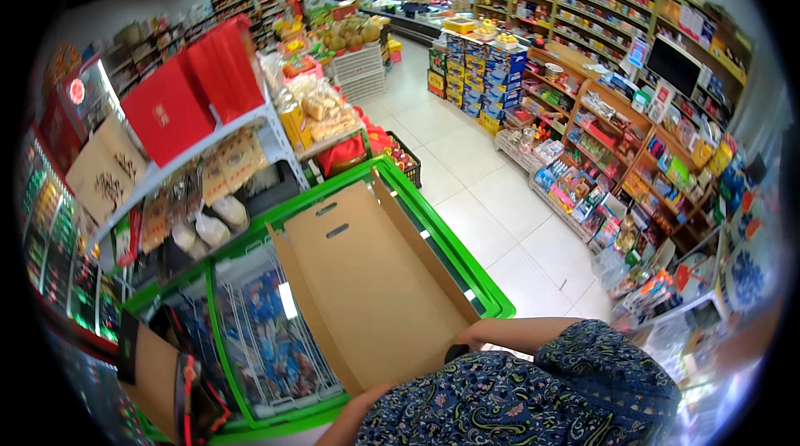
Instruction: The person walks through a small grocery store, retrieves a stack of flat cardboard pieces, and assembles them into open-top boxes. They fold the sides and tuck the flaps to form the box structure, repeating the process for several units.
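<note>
A long shallow brown cardboard box lies open across the glass top of a chest freezer with a green rim. Two hand slots show near its far end, and its inside is bare board. At the near right corner of the box is my right hand, by a small black thing that I cannot make out. My left hand is at the near left edge, mostly hidden by my patterned clothing. The fingers of both hands are hidden. Beneath the glass, blue packets fill wire baskets.
Another cardboard box stands on the freezer's left part. Behind the freezer rises a metal shelf with red gift bags on top. A tiled floor aisle runs along the right, beside a wooden counter stocked with small goods.
</note>
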`<state>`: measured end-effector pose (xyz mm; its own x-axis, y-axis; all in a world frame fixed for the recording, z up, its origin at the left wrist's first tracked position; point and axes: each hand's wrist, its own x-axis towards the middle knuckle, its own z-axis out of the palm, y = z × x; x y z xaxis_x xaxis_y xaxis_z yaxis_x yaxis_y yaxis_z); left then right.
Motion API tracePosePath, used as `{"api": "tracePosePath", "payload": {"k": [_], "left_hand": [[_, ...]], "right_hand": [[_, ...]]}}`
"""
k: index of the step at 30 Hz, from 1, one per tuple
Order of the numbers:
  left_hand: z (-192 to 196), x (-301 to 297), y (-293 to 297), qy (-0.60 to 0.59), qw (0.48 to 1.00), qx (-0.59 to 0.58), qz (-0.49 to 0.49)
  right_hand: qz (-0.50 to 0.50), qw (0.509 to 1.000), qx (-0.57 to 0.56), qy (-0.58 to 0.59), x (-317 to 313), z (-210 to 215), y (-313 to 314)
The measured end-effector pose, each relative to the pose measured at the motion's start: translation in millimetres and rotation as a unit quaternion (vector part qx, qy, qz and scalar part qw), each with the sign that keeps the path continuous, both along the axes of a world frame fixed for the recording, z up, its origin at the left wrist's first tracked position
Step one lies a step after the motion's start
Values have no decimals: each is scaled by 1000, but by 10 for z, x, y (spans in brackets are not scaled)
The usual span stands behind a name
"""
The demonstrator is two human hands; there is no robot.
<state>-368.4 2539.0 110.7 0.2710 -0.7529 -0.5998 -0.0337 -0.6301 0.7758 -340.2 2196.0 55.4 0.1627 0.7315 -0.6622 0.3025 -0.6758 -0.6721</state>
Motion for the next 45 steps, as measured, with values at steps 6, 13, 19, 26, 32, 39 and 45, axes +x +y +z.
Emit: {"api": "tracePosePath", "payload": {"k": [6,13,19,26,32,39,45], "left_hand": [[59,74,10,22,1000,18,14],[100,6,81,34,998,34,44],[136,-48,99,33,997,46,56],[159,11,75,23,997,44,51],[207,126,212,-193,944,13,269],[-902,541,974,-265,699,12,664],[-181,816,726,-149,778,-65,606]], "right_hand": [[-18,999,-38,10,-98,-247,-183],[-72,996,-15,41,-131,408,-24],[-11,999,29,-21,-98,187,-37],[-141,988,15,55,-280,-561,-208],[-468,833,155,-251,-194,1025,-287],[-545,817,-69,-175,233,678,-415],[-531,808,-57,-248,28,841,-470]]}}
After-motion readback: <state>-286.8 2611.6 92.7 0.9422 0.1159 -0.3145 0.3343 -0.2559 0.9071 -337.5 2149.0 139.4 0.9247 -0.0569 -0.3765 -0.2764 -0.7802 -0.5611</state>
